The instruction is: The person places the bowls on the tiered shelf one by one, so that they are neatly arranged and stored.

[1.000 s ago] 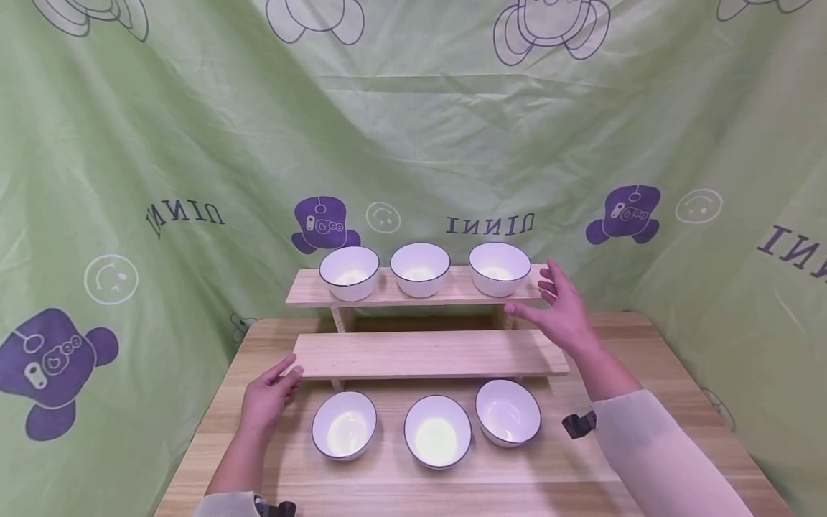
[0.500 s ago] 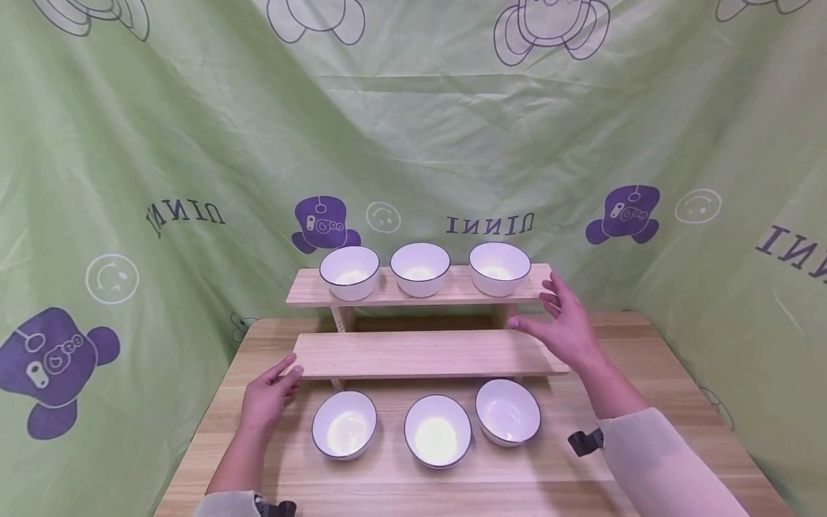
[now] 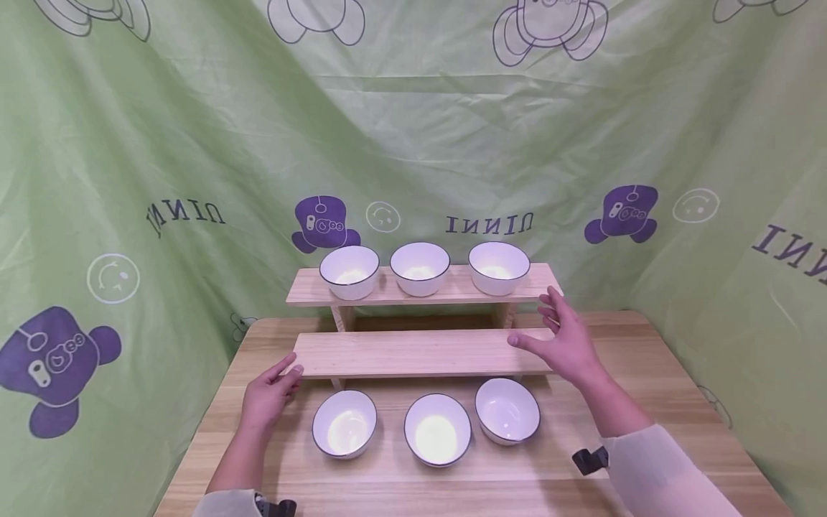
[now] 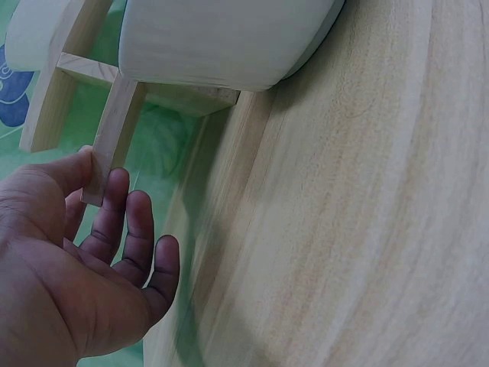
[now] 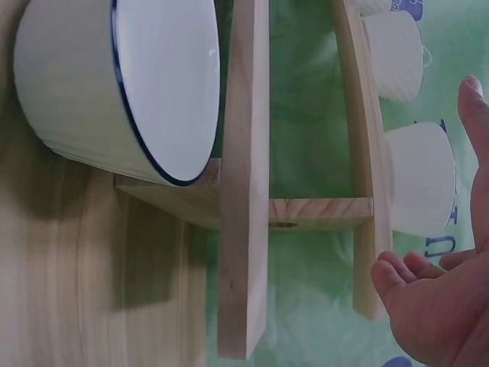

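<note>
A two-tier wooden stand has a lower board [image 3: 413, 355] and a raised back board [image 3: 452, 296]. My left hand [image 3: 268, 398] pinches the left end of the lower board, thumb on one face and fingertips on the other in the left wrist view. Near the stand's right side my right hand [image 3: 565, 345] is held with fingers spread, holding nothing. White dark-rimmed bowls stand on the back board: a left bowl [image 3: 349, 289], a middle bowl [image 3: 420, 286] and a right bowl [image 3: 499, 283].
On the wooden table [image 3: 400, 495], in front of the stand, sit three more white bowls: a left one [image 3: 344, 425], a middle one [image 3: 437, 431] and a right one [image 3: 507, 411]. Behind hangs a green printed cloth [image 3: 420, 143].
My right hand has drawn down and slightly back from beside the right bowl on the back board toward the lower board's right end. The left hand and the bowls have stayed in place.
</note>
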`<state>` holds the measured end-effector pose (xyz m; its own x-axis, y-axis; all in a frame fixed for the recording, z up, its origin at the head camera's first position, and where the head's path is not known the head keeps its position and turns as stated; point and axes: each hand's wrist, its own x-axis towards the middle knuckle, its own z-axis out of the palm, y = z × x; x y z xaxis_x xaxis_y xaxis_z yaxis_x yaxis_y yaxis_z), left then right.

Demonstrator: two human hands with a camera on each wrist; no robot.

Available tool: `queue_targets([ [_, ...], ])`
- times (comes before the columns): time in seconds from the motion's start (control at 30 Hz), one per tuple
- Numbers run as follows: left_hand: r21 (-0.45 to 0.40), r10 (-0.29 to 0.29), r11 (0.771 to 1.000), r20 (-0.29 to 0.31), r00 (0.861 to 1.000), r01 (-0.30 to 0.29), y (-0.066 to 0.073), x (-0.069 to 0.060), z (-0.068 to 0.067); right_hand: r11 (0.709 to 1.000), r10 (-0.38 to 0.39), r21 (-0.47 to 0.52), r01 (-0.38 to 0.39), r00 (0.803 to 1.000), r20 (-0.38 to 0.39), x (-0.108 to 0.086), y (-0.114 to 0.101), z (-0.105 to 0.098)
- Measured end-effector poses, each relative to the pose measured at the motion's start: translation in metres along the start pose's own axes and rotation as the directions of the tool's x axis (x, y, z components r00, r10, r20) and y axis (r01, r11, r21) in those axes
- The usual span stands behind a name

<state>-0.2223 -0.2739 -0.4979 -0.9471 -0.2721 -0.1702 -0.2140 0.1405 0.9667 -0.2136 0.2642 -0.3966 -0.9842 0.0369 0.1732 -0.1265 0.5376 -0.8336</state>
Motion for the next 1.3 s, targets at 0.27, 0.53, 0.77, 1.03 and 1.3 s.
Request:
queue_targets([
  [0.27, 0.006, -0.005, 1.000, -0.001, 1.000, 0.005, 0.000, -0.001, 0.000, 1.000, -0.004, -0.005, 0.004, 1.000, 0.013, -0.011, 0.007, 0.006],
  [0.53, -0.002, -0.006, 1.000, -0.002, 1.000, 0.006, 0.000, 0.000, 0.000, 1.000, 0.001, 0.005, -0.001, 1.000, 0.022, -0.023, 0.012, 0.009],
  [0.77, -0.004, -0.014, 1.000, 0.001, 1.000, 0.014, 0.002, -0.001, 0.000, 1.000, -0.002, 0.022, 0.001, 0.999, 0.036, -0.035, 0.014, 0.010],
  [1.03, 0.010, -0.020, 1.000, 0.005, 1.000, 0.020, 0.001, -0.001, -0.001, 1.000, 0.008, 0.017, -0.009, 0.998, 0.063, -0.044, 0.022, 0.015],
  [1.3, -0.002, -0.022, 1.000, 0.004, 1.000, 0.022, 0.000, 0.000, -0.001, 1.000, 0.031, -0.004, -0.031, 0.997, 0.074, -0.055, 0.027, 0.018],
])
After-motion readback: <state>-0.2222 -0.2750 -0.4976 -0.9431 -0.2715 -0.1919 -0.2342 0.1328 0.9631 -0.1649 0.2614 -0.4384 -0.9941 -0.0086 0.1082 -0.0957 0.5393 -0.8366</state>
